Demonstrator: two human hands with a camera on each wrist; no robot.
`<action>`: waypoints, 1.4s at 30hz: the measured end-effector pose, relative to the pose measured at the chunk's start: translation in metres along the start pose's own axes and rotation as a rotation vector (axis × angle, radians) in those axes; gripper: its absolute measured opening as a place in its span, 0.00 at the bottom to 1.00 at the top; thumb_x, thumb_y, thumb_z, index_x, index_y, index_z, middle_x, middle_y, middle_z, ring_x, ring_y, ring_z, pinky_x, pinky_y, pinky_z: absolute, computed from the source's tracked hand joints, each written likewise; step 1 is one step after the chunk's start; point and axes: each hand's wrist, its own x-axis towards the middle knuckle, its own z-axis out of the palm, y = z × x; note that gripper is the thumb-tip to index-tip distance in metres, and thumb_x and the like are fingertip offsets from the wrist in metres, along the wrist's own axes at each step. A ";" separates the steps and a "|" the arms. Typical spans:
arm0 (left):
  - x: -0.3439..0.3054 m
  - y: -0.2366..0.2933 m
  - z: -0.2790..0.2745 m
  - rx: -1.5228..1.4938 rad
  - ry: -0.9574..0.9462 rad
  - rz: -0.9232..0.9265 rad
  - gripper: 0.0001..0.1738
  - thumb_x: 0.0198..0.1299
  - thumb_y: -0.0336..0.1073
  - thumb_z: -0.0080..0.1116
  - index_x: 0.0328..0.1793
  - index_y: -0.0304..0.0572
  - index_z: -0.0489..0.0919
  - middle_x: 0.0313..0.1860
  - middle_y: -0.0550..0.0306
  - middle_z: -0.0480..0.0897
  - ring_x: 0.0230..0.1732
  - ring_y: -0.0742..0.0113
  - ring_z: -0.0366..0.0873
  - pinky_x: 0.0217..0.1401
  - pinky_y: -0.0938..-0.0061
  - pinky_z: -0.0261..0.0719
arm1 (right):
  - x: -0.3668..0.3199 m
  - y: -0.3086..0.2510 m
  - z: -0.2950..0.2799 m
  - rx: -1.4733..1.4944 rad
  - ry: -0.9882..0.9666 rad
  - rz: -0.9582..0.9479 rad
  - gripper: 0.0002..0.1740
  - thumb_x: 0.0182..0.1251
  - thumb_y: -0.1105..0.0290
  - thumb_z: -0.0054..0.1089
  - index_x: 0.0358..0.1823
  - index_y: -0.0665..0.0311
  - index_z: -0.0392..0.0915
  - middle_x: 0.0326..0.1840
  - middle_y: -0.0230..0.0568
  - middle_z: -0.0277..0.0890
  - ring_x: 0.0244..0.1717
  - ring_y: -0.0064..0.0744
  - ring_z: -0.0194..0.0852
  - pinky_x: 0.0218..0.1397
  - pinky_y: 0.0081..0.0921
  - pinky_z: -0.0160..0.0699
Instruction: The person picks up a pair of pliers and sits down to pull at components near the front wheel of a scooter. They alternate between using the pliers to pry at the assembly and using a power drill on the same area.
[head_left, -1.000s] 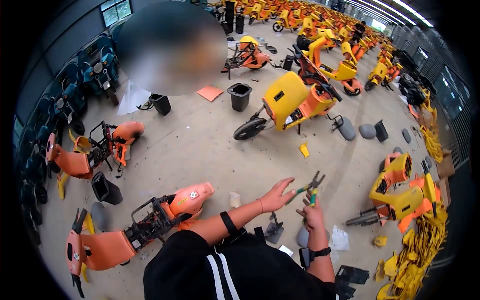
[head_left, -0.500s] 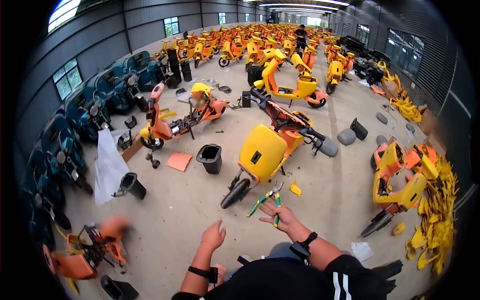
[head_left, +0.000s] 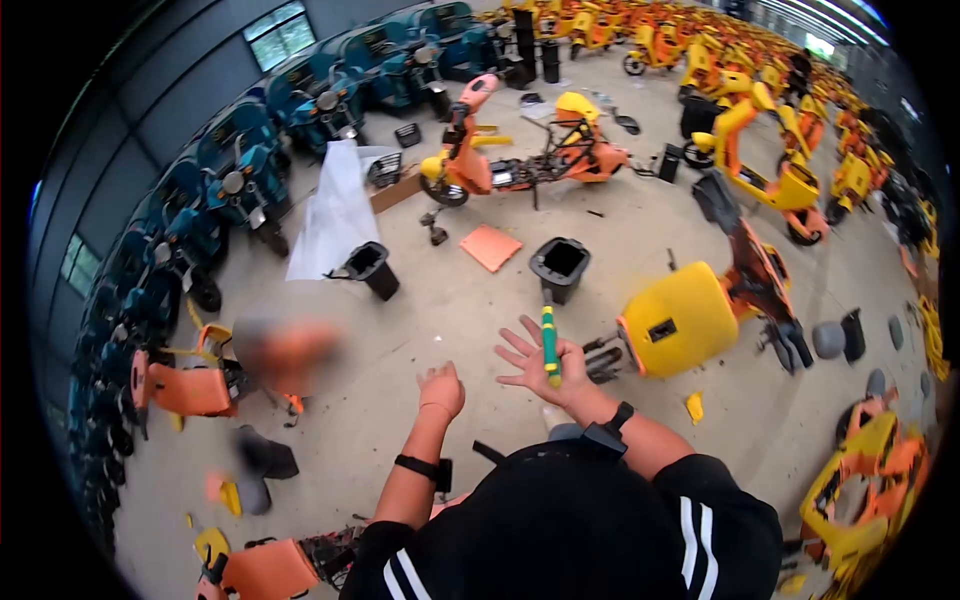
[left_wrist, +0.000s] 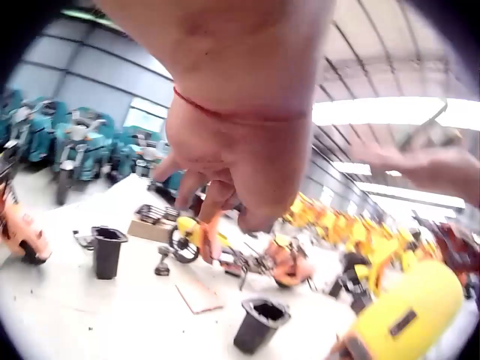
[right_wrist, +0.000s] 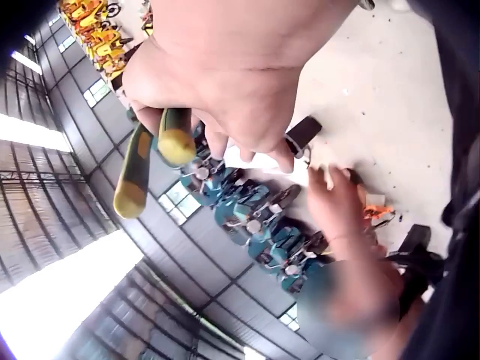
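My right hand [head_left: 572, 374] holds pliers [head_left: 549, 345] with green and yellow handles against the thumb side of the palm, its other fingers spread. From the right wrist, the two pliers handles [right_wrist: 133, 176] stick out past the hand, a small gap between them. My left hand [head_left: 441, 392] hangs in the air to the left, apart from the pliers, holding nothing. Its fingers are loosely bent in the left wrist view, where a red cord [left_wrist: 225, 115] circles the wrist.
Ahead stand a black bin [head_left: 560, 262] and an orange panel [head_left: 491, 247] on the floor. A yellow scooter [head_left: 682, 320] is close on the right; a partly stripped scooter [head_left: 520, 170] stands beyond. Teal vehicles [head_left: 235, 180] line the left wall. Orange scooter parts [head_left: 270, 572] lie near my body.
The head view has swung about, now turned further left. My left hand has drawn away from the pliers. The pliers stay in my right hand, their spread handles now seen nearly in line.
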 end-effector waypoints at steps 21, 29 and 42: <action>0.262 -0.115 -0.020 -0.150 -0.015 0.377 0.34 0.69 0.47 0.48 0.77 0.40 0.59 0.76 0.45 0.61 0.77 0.42 0.53 0.77 0.57 0.54 | 0.346 -0.075 -0.042 -0.032 0.041 0.220 0.49 0.49 0.62 0.50 0.79 0.42 0.50 0.79 0.55 0.48 0.76 0.55 0.51 0.76 0.62 0.46; 0.086 -0.507 0.071 0.020 -0.346 -0.787 0.13 0.56 0.36 0.49 0.35 0.40 0.84 0.44 0.42 0.84 0.48 0.45 0.82 0.49 0.53 0.80 | 0.461 -0.144 -0.093 -0.377 0.581 0.050 0.47 0.46 0.78 0.45 0.75 0.46 0.57 0.78 0.44 0.55 0.78 0.50 0.53 0.73 0.54 0.57; 0.592 -0.586 0.018 -0.374 -0.571 -0.471 0.20 0.57 0.50 0.54 0.44 0.43 0.82 0.50 0.45 0.81 0.56 0.50 0.77 0.57 0.58 0.76 | 0.507 -0.271 -0.143 -0.638 0.900 -0.153 0.42 0.59 0.84 0.45 0.77 0.53 0.51 0.74 0.43 0.62 0.66 0.42 0.72 0.58 0.45 0.81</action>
